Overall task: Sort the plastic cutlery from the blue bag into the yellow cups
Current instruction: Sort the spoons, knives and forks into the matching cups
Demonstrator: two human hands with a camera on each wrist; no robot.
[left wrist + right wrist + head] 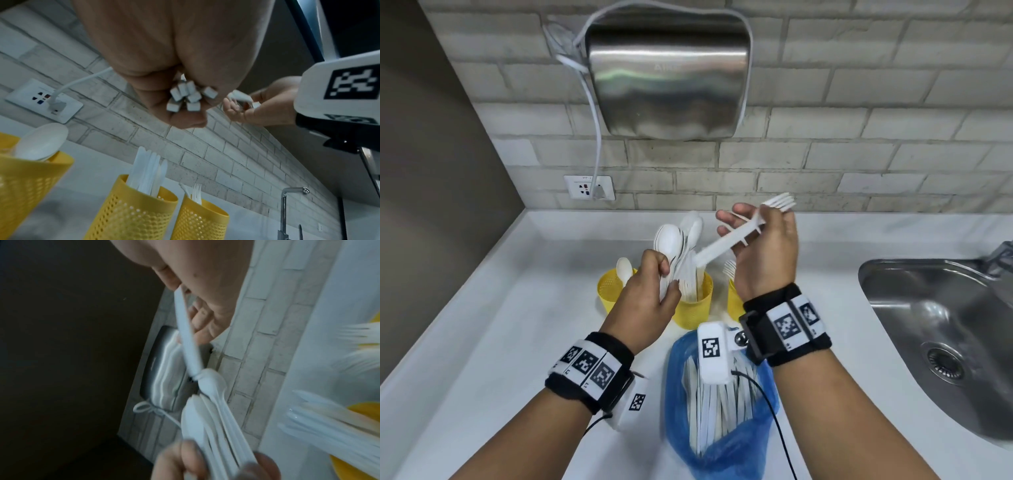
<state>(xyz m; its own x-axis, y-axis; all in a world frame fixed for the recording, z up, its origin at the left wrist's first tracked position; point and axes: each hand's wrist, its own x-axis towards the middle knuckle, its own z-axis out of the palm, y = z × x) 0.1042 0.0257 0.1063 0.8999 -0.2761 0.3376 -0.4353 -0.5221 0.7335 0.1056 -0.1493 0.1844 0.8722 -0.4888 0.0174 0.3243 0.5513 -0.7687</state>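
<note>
the left hand (pixel 650 291) grips a bunch of white plastic spoons (pixel 677 240) by the handles, bowls pointing up and away, right over the middle yellow holey plastic cup (pixel 695 308). the right hand (pixel 763 250) pinches one white plastic fork (pixel 739 233) in its fingers, with the other fingers spread. the fork lies slanted, prongs up toward the brick wall (pixel 859 164), handle end down toward the spoons. the crinkly blue plastic bag (pixel 722 445) lies open below both wrists with white handles inside. past the right hand is the steel sink (pixel 935 329), with bare white counter (pixel 500 325) left of the left hand.
</note>
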